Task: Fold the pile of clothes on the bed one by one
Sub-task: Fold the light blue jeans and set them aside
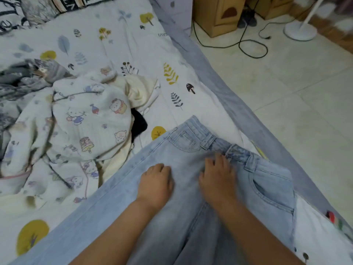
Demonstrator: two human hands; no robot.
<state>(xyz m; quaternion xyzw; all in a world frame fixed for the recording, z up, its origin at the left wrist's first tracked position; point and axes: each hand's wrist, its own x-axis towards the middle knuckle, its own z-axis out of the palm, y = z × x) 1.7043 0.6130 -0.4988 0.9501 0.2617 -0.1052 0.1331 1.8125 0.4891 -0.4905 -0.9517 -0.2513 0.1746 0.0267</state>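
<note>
The bed (114, 44) carries pale jeans (191, 153), long axis running from 1 o'clock waistband to 7 o'clock legs. The unfolded pile (76, 121) lies at 10 o'clock. Left hand (155, 183) and right hand (217, 178) press flat, fingers relaxed; the right is nearer the waistband.

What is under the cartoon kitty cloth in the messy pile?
Under the cartoon-print cloth a cream garment sticks out at the top right, and a black piece peeks out at its right edge. Anything deeper in the pile is covered.
</note>
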